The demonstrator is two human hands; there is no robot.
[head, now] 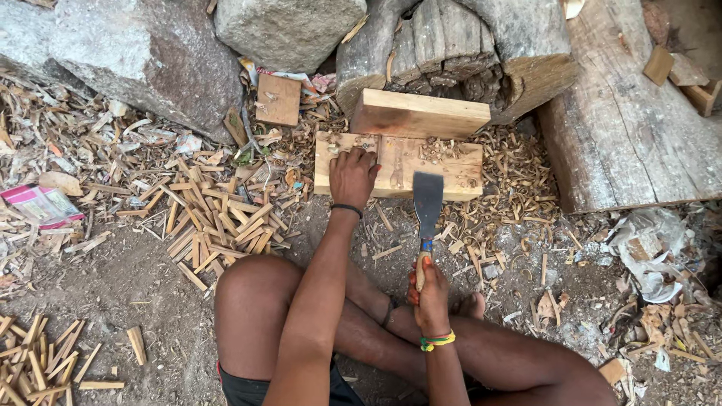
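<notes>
My left hand [352,174] rests with curled fingers on the left part of a pale wooden block [444,174] lying on the ground; whether it grips a small piece there I cannot tell. A second, thicker block [420,113] lies against a log just behind it. My right hand [431,295] is wrapped around the wooden handle of a broad flat blade [427,199], which points up toward the block's front edge. I sit cross-legged on the dirt, knees spread to both sides.
A heap of split wooden sticks [214,218] lies left of the block, more sticks [34,361] at the bottom left. Curled shavings [511,188] cover the ground on the right. Large rocks [150,53] and logs [624,128] stand behind.
</notes>
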